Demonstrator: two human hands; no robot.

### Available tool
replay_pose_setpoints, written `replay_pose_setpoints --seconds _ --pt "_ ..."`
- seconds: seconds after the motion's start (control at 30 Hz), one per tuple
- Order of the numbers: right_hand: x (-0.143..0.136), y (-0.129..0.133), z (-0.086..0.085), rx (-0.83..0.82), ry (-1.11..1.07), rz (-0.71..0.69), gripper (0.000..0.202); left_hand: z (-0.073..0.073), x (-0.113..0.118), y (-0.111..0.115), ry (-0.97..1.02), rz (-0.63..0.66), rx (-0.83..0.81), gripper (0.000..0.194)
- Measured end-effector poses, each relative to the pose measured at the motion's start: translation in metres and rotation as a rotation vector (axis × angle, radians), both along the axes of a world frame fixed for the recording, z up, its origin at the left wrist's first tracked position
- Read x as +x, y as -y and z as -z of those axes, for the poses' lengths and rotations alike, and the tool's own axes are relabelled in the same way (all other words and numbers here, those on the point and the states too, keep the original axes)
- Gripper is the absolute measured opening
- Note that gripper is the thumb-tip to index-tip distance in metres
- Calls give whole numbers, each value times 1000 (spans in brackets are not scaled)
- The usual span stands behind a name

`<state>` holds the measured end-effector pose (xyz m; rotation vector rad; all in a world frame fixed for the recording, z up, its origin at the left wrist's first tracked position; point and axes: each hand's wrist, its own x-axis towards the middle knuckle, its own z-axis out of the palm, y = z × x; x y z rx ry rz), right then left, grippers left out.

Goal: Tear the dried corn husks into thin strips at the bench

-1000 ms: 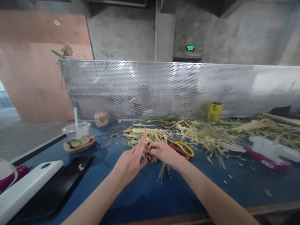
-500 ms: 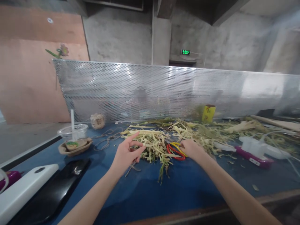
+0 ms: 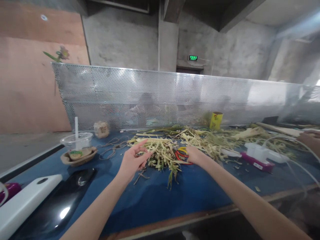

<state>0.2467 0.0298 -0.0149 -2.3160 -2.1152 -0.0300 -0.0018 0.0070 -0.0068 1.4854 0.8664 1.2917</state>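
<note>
A heap of pale green plant pieces [image 3: 162,155] lies on the blue table [image 3: 160,206]. At its left edge is my left hand [image 3: 133,160], fingers apart, with nothing held in it. My right hand [image 3: 196,156] is closed around the handles of scissors-like cutters [image 3: 180,154], one handle red and one yellow, at the heap's right side. The cutters' tips are hard to make out among the plant pieces. More peeled strips [image 3: 200,140] spread behind my right hand.
On the left are a plastic cup [image 3: 76,141] with a straw in a cardboard holder, a black phone [image 3: 57,203] and a white case [image 3: 30,198]. A purple power strip [image 3: 257,161] with cables and another person's hand [image 3: 311,141] are on the right. Behind stands a perforated metal screen [image 3: 150,93].
The view has shifted slightly to the right. My right hand now covers more of the cutters' handles and sits nearer the heap. Another person's hand has appeared at the far right.
</note>
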Motion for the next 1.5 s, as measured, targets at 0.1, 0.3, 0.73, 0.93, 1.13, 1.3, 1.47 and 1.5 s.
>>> replay_pose_setpoints --seconds 0.1,0.3,0.73,0.93,1.13,1.3,1.47,1.5 --pt "2 3 -13 -36 30 85 31 -2 1 1 79 22 -28 59" --pt "27 13 -33 77 42 259 38 -4 3 -1 323 41 -148 61" --pt "-34 92 -32 351 -237 -101 31 -1 2 -6 555 70 -345 31" --pt "-67 104 -23 259 -254 -171 27 -1 -2 -6 606 75 -325 23" --pt "-67 99 -15 294 -279 -161 29 -3 0 -5 603 77 -295 34" --pt "-67 98 -13 272 -317 -137 29 -4 -1 -4 594 57 -264 43" --pt "-71 100 -15 253 -330 -133 30 -1 0 -4 524 62 -265 49" --pt "-72 100 -16 252 -335 -133 30 -1 1 -3 510 63 -263 51"
